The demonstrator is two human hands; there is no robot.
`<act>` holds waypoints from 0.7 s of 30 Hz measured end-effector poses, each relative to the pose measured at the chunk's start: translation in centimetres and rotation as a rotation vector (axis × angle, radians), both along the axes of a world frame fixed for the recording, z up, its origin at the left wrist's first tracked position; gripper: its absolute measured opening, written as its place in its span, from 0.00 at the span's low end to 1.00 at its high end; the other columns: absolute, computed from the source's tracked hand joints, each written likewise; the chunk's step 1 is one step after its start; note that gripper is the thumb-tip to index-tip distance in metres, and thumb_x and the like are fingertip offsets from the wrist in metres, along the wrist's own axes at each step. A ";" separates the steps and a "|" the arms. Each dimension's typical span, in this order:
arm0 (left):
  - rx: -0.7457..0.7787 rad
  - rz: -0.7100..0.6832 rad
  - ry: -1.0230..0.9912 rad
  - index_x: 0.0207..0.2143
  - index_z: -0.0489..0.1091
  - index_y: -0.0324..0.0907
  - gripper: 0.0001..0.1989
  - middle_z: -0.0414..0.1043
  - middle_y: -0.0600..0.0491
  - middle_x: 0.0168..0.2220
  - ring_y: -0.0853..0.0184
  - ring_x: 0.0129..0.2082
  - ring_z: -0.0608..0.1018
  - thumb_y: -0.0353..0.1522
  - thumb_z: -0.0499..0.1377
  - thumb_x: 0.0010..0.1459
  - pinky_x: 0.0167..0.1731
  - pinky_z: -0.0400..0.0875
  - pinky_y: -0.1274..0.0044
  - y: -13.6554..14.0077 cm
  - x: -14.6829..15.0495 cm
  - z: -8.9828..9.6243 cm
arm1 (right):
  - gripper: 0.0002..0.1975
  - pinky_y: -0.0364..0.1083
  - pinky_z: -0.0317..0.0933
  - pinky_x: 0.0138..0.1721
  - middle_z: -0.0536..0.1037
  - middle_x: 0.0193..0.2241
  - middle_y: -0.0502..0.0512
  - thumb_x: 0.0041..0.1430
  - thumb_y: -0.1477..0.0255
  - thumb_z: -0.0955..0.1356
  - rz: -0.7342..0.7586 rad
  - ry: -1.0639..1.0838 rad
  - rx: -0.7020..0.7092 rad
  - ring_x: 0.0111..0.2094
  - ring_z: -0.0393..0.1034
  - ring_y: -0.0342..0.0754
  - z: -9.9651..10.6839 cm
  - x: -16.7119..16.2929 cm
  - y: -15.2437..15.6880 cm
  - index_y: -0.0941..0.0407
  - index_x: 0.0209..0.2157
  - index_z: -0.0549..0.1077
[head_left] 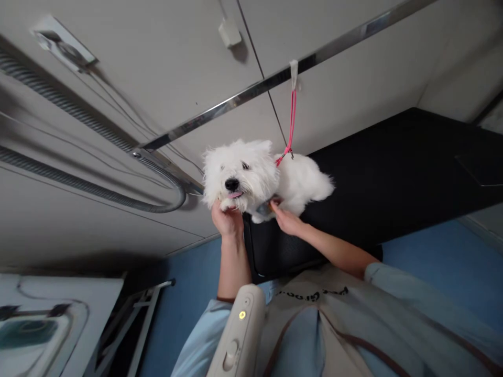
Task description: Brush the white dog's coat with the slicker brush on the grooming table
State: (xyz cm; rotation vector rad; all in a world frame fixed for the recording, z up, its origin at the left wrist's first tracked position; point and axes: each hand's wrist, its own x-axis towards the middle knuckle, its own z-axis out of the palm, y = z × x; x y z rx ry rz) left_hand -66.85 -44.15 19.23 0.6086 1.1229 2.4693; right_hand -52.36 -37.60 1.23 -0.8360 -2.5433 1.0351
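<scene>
Both hands work on the small fluffy white dog (255, 175) lying at the black grooming table's (393, 178) corner: left hand (227, 219) cupped under its chin, right hand (286, 220) pinching a small grey tool (262, 208) at its chest; soft, light, wriggly, best steadied at the jaw.

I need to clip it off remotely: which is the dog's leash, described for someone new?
Start at the black table and find the white dog on its near end. The leash is the thin pink strap rising from its neck to the metal bar, the only pink thing there.
</scene>
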 end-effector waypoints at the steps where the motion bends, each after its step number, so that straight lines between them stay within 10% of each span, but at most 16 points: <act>1: 0.003 0.000 -0.015 0.26 0.62 0.40 0.08 0.60 0.61 0.20 0.79 0.17 0.61 0.32 0.60 0.51 0.20 0.57 0.85 0.0 0.0 0.1 | 0.39 0.53 0.67 0.50 0.78 0.53 0.67 0.66 0.75 0.58 -0.029 -0.039 0.017 0.48 0.76 0.57 -0.4 0.0 0.5 0.57 0.74 0.36; 6: -0.063 0.006 0.104 0.28 0.63 0.40 0.09 0.66 0.56 0.23 0.74 0.25 0.71 0.37 0.57 0.56 0.29 0.68 0.83 0.0 -0.9 -0.4 | 0.38 0.48 0.67 0.49 0.80 0.51 0.64 0.63 0.79 0.59 -0.120 -0.312 -0.244 0.49 0.77 0.55 -4.7 2.2 -2.0 0.58 0.73 0.44; 12: 0.003 -0.015 0.173 0.39 0.68 0.42 0.08 0.74 0.53 0.36 0.70 0.40 0.78 0.35 0.55 0.58 0.42 0.73 0.82 -0.1 -1.8 -0.7 | 0.32 0.52 0.66 0.54 0.77 0.56 0.60 0.71 0.65 0.58 -0.128 -0.002 0.011 0.53 0.75 0.58 -0.2 -0.1 0.2 0.48 0.73 0.48; 15: 0.044 -0.082 0.132 0.40 0.69 0.42 0.09 0.76 0.53 0.40 0.68 0.47 0.78 0.34 0.57 0.57 0.51 0.72 0.80 -0.6 -3.5 -1.1 | 0.32 0.52 0.67 0.52 0.79 0.53 0.61 0.71 0.69 0.58 -0.250 -0.154 -0.038 0.51 0.77 0.57 -1.2 1.2 1.5 0.50 0.73 0.48; 21: -0.296 -0.043 -0.156 0.46 0.72 0.44 0.14 0.78 0.48 0.47 0.62 0.58 0.74 0.40 0.52 0.65 0.57 0.70 0.70 0.7 -4.5 -11.0 | 0.28 0.46 0.67 0.52 0.79 0.54 0.53 0.71 0.70 0.59 -0.232 -0.101 -0.127 0.51 0.77 0.51 -4.2 4.0 0.6 0.44 0.70 0.57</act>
